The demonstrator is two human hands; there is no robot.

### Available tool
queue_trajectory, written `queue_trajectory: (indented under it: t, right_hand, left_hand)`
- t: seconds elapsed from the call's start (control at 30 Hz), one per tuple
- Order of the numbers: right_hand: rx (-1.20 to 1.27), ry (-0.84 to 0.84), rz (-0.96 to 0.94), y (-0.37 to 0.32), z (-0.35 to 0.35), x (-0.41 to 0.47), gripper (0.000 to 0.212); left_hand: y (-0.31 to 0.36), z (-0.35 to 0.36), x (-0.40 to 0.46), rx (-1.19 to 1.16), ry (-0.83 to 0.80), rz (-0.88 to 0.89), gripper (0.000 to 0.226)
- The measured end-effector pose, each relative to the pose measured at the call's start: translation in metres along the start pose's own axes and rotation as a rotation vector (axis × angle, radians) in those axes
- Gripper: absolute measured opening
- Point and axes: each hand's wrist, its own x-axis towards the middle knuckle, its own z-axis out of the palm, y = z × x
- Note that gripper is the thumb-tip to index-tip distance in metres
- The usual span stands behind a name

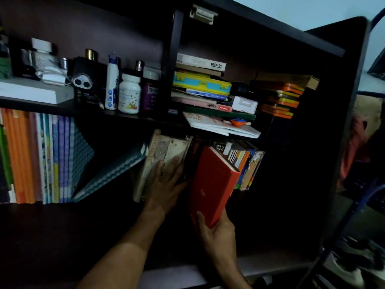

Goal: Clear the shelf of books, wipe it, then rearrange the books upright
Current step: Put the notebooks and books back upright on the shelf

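Gripping the lower corner of a red hardcover book (213, 184), the right hand (218, 234) has its thumb on the front cover and its fingers (226, 221) curled round the spine edge, mostly hidden behind the book. The book tilts, its top end among the upright books (243, 161) just above and to the right of those fingers; how far in it sits is lost in shadow. To the left, the left hand (166, 184) lies flat with straight, spread fingers (160, 165) pressed against a worn pale book (164, 155) whose spine lettering is too faded to read. Further left of that hand, a teal checked book (112, 170) leans steeply toward a row of orange and blue spines (41, 159), cut off by the frame edge. The lower shelf board (62, 207) is nearly black, its surface unreadable. Above the hands, a stack of flat books (200, 88) and several bottles (129, 92) fill the upper shelf. The right compartment is too dark to make out.
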Motion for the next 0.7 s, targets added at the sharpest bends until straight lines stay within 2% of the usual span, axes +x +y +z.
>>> queue_trajectory:
  t: [0.13, 0.33, 0.53, 0.63, 0.7]
  right_hand:
    - [-0.048, -0.039, -0.006, 0.001, -0.002, 0.000, 0.058]
    - [-0.110, -0.052, -0.014, -0.001, 0.000, 0.005, 0.055]
    - [-0.221, -0.099, -0.038, -0.006, 0.024, 0.031, 0.054]
    - [-0.219, -0.100, -0.026, -0.005, 0.037, 0.044, 0.057]
    - [-0.181, -0.095, -0.006, -0.006, 0.043, 0.050, 0.068]
  left_hand:
    - [-0.002, -0.011, 0.002, -0.020, 0.066, -0.080, 0.038]
    - [-0.006, -0.015, -0.005, 0.094, -0.021, -0.214, 0.040]
    - [-0.008, -0.014, -0.010, -0.003, 0.031, -0.202, 0.043]
    - [-0.004, -0.015, -0.007, 0.039, -0.045, -0.236, 0.043]
    - [-0.001, -0.018, -0.004, 0.064, -0.098, -0.279, 0.040]
